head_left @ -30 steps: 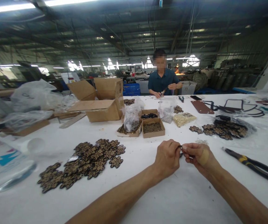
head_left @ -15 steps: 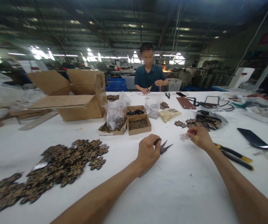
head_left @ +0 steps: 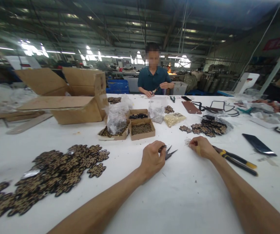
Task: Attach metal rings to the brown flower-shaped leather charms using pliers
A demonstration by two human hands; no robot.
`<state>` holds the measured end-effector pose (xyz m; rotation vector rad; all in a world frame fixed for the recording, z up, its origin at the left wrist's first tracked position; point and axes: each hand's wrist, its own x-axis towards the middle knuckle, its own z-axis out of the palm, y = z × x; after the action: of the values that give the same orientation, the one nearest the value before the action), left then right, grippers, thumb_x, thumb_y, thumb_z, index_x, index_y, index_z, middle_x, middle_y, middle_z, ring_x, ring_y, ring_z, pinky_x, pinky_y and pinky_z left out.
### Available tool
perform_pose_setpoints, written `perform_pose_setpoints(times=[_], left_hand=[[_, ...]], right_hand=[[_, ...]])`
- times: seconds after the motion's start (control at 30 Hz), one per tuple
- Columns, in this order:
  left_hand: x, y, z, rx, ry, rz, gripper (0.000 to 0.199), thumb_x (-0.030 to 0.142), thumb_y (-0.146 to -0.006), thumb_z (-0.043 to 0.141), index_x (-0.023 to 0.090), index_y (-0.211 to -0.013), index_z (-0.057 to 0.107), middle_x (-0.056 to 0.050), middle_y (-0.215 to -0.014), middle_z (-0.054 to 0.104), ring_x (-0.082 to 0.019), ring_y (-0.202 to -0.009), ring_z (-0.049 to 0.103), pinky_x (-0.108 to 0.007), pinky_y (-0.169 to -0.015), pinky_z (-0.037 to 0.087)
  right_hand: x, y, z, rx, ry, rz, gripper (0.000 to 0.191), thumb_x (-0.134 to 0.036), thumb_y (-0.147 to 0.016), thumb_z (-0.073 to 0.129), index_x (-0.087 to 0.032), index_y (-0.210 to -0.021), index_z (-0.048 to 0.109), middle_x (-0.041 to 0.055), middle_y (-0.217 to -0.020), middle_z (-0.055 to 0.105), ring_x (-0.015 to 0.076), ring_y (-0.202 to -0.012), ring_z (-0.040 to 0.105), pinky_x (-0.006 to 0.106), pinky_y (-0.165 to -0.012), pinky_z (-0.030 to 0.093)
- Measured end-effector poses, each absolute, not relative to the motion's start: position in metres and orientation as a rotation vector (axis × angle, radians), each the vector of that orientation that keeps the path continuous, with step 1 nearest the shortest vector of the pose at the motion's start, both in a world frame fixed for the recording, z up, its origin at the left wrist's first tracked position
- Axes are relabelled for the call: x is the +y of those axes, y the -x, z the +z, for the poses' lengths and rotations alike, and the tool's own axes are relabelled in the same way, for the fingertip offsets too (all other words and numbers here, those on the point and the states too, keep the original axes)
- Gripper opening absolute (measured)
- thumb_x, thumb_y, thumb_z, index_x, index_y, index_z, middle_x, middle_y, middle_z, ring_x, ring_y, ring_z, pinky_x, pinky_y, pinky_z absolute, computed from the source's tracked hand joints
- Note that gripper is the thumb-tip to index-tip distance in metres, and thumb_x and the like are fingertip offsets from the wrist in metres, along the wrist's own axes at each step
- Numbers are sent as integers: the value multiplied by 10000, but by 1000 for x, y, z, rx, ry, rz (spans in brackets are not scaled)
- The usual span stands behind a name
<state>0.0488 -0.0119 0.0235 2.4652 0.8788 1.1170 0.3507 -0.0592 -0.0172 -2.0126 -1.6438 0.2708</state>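
Near the middle of the white table, my left hand (head_left: 153, 157) is closed on a small dark patterned piece (head_left: 162, 148) between thumb and fingertips. Pointed pliers (head_left: 170, 153) show their open jaws just right of that hand, their handles hidden beneath it. My right hand (head_left: 202, 147) rests with pinched fingertips at a little pile of tiny clear or silvery bits (head_left: 187, 141); whatever is between those fingertips is too small to make out. Yellow-and-black pliers (head_left: 237, 159) lie beside my right wrist.
Flower-shaped leopard-print pieces (head_left: 64, 169) are heaped at left. Beyond the hands stand a small box of brass-coloured parts (head_left: 142, 130), a bag of yellowish bits (head_left: 174, 119) and a large carton (head_left: 78, 110). A dark phone-like slab (head_left: 259, 144) lies right. A person (head_left: 154, 76) works across the table.
The view has shifted slightly, so most things sit further left. My right hand remains by the tiny bits, its fingers drawn closer together. My left hand keeps its hold on the patterned piece.
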Motion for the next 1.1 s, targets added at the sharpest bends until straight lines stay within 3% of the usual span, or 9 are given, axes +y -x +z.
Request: perform_pose_setpoints(times=[0.53,0.83,1.1], left_hand=[[-20,-49,20,889,-2416,1099,111,184,-867,552,185,-850,661,-35,-838,683,-148,-709,577,-274,-676,412],[-24,-47,17,913,-2429,1077,103,191,-862,553,189,-859,657,-29,-824,680,-151,-705,580,-275,-665,420],[-27,-48,17,903,-2425,1084,97,180,-844,559,188,-841,655,-38,-811,680,-161,-707,599,-278,-661,442]], right_hand=[[-61,-345,-17,-1743,2014,291,131,-263,-786,634,-199,-845,731,51,-789,744,198,-723,659,257,-654,438],[-62,-338,-18,-1755,2053,318,89,-253,-771,648,-184,-766,704,62,-738,731,193,-684,644,258,-604,403],[-59,-340,-24,-1730,2047,323,155,-303,-789,634,-182,-822,725,64,-781,748,210,-719,665,271,-636,437]])
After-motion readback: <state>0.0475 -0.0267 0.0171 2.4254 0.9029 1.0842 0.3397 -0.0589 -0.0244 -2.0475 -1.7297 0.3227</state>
